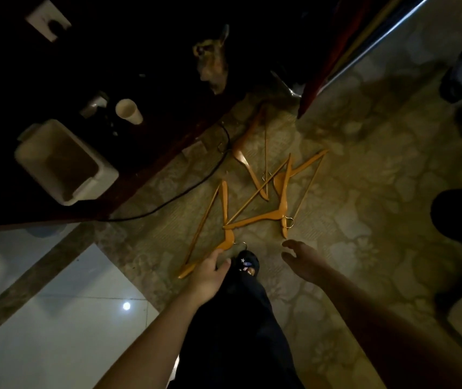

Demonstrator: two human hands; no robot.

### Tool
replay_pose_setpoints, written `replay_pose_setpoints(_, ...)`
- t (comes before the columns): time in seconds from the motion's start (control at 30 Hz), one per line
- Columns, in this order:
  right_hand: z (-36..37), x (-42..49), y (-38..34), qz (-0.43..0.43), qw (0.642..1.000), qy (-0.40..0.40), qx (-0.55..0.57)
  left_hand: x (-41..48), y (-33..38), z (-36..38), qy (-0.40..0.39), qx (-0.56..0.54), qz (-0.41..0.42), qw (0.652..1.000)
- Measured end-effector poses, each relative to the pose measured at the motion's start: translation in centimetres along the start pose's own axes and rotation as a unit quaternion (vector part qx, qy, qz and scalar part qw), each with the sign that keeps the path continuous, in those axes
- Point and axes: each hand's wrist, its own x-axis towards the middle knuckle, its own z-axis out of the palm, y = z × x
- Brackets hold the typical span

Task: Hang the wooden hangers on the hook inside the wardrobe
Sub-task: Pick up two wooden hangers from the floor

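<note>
Unhung orange triangular wooden hangers [255,219] are being reached for by left hand [210,272] and right hand [301,259], fingers open, empty.

Dim home room: patterned carpet [364,169], dark cabinet [168,94].

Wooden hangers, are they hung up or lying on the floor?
Lying flat, not hung. The wooden hangers sprawl overlapping on the patterned carpet, and the left hand reaches toward the nearest one.

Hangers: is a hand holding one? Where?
None is held yet. The left hand just reaches the nearest hanger near its hook; the right hand is open, empty.
</note>
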Motion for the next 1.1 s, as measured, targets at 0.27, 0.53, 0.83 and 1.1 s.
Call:
replay_pose_setpoints(0.27,6.2,14.5,4.2,0.013,1.0,-0.001,-0.004,16.1,-6.0,0.8,0.017,0.029,-0.031,0.999)
replay_pose_setpoints(0.53,10.3,26.6,8.2,-0.024,0.995,0.035,-0.088,27.5,-10.6,3.0,-0.01,0.115,-0.004,0.993)
replay_pose_setpoints(0.83,12.6,37.1,11.4,-0.068,0.964,0.101,-0.238,37.7,-13.7,5.7,0.014,0.108,-0.02,0.994)
replay_pose_setpoints(1.1,12.8,40.2,13.0,-0.082,0.942,0.136,-0.295,40.1,-16.6,8.3,-0.01,0.101,-0.018,0.995)
